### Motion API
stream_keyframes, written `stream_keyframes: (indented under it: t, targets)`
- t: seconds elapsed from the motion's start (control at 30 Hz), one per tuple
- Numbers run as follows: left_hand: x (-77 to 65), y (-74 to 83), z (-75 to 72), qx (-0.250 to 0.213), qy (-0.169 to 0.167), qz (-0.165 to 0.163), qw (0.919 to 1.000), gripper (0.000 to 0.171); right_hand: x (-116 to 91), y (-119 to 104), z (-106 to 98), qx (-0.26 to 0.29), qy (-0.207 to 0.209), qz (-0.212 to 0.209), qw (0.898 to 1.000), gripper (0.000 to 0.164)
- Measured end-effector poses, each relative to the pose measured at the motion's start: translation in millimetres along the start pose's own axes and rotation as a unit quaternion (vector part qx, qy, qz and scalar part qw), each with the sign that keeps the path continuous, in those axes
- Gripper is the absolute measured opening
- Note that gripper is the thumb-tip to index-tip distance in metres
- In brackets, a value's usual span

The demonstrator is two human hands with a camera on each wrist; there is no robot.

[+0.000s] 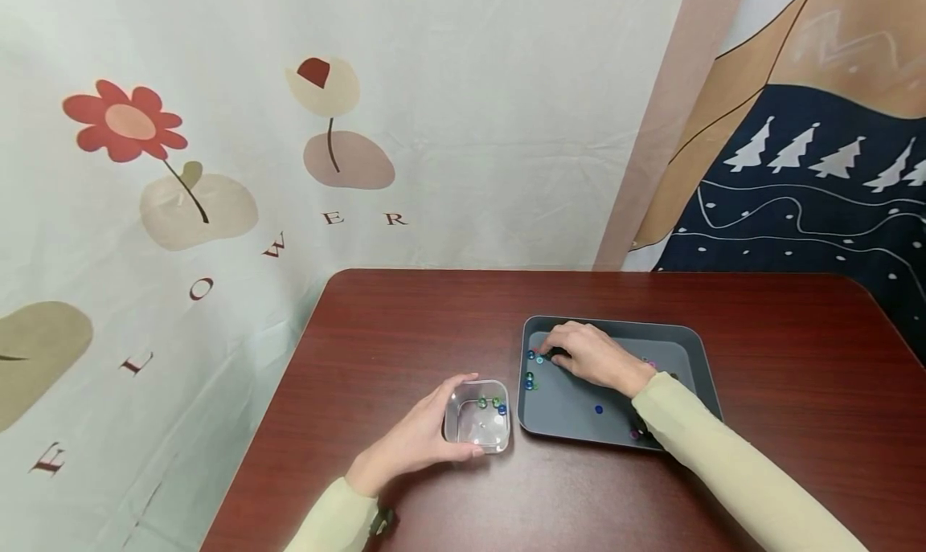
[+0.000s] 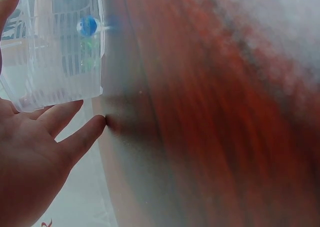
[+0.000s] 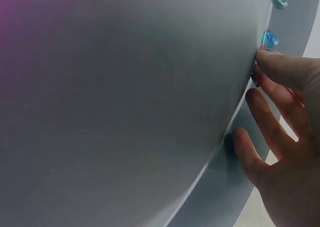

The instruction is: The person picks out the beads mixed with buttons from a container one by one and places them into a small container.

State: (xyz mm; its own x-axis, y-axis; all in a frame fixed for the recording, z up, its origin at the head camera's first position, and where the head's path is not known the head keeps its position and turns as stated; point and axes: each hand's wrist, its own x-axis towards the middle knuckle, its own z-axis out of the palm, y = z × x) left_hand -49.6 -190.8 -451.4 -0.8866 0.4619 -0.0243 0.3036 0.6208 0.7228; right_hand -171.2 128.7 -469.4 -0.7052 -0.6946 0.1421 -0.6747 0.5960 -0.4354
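Note:
A clear square plastic container [image 1: 477,415] sits on the table with green and blue marbles [image 1: 502,410] inside. My left hand [image 1: 427,431] grips it from the left, fingers at the far side and thumb along the near rim. To the right, my right hand [image 1: 593,359] reaches into a grey tray [image 1: 615,435]. Its thumb and forefinger pinch at a small dark reddish marble [image 3: 255,80] by the tray's wall, mostly hidden by the fingertips; the other fingers are spread. Next to the fingertips are blue-green marbles [image 3: 271,39], with green and blue marbles [image 1: 530,382] nearer me.
A flat blue piece [image 1: 599,410] lies mid-tray. Small pink-purple pieces [image 1: 635,434] lie toward the near right, partly behind the right sleeve [image 1: 694,423]. Tray and container stand side by side on the reddish-brown table [image 1: 405,327], a printed curtain [image 1: 470,134] behind.

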Motion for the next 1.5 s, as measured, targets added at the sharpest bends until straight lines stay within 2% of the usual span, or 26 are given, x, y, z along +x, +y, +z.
stream_keyframes:
  t: [0.47,0.6,0.87,1.2,1.5]
  targets:
    - [-0.2,0.0,0.8,0.004,-0.001,-0.002,1.0,0.101,-2.6,-2.7,-4.3,-0.008,0.007,0.005,1.0,0.019]
    - [0.2,0.0,0.9,0.005,0.0,0.001,1.0,0.101,-3.6,-3.5,-9.9,-0.009,0.013,0.008,1.0,0.017]
    - [0.4,-0.8,0.9,0.005,0.0,0.002,1.0,0.1,-4.7,-7.6,-28.4,0.016,0.045,-0.012,0.999,0.018]
    - [0.7,-0.5,0.3,0.006,-0.005,-0.005,1.0,0.102,-15.0,-22.4,-51.3,0.042,0.072,-0.007,0.997,0.019]
    - [1.6,-0.2,0.4,0.01,-0.005,-0.008,0.9999,0.101,-27.7,-42.5,-61.1,0.049,0.1,-0.012,0.994,0.02]
